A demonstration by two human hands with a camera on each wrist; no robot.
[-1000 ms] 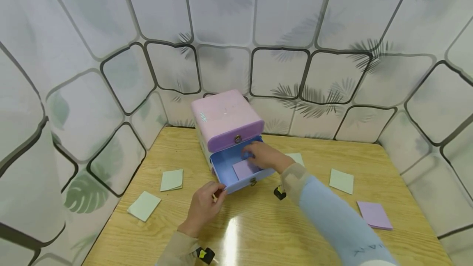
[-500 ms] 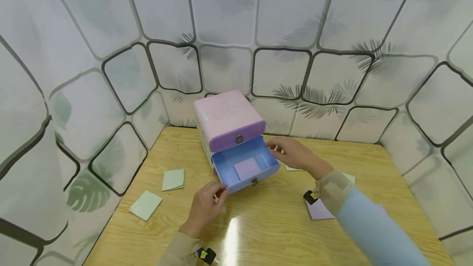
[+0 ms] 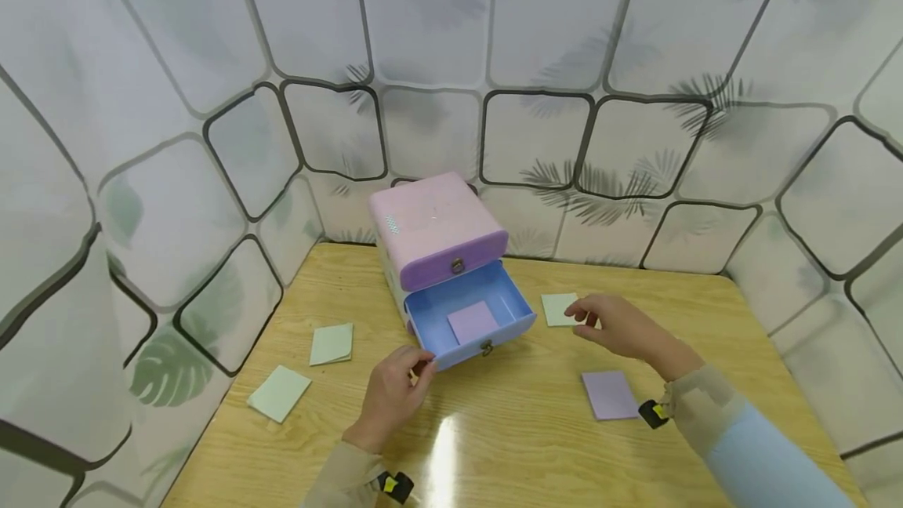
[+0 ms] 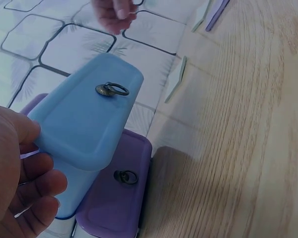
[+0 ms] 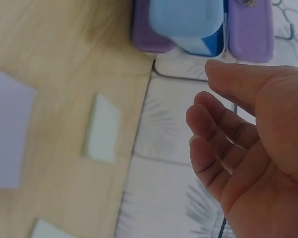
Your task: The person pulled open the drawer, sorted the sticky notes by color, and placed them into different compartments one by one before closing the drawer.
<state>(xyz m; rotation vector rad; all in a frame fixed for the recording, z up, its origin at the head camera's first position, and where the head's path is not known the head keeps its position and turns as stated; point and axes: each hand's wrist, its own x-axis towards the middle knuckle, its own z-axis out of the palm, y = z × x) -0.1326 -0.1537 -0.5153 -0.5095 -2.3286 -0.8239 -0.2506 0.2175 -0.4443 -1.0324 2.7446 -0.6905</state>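
Observation:
A small pink-topped chest of drawers (image 3: 437, 218) stands at the back of the table, its blue drawer (image 3: 469, 292) pulled out below a purple one. My left hand (image 3: 393, 390) pinches the blue drawer's front left corner; in the left wrist view its thumb lies against the drawer front, beside the brass ring pull (image 4: 114, 90). Inside the drawer lies a square purple sticky-note pad (image 3: 473, 322). To the drawer's right, my right hand (image 3: 621, 328) hovers with loosely bent fingers and nothing in them, near a pale green pad (image 3: 558, 310). In the right wrist view the palm (image 5: 268, 163) is bare.
Another purple pad (image 3: 610, 395) lies on the wooden table (image 3: 522, 445) in front of my right hand. Two pale green pads (image 3: 331, 343) lie at the left. A patterned cloth wall (image 3: 536, 139) closes off the back and sides.
My right hand has come up out of the blue drawer and moved right, empty, leaving the purple pad inside. My left hand has kept its hold on the drawer corner.

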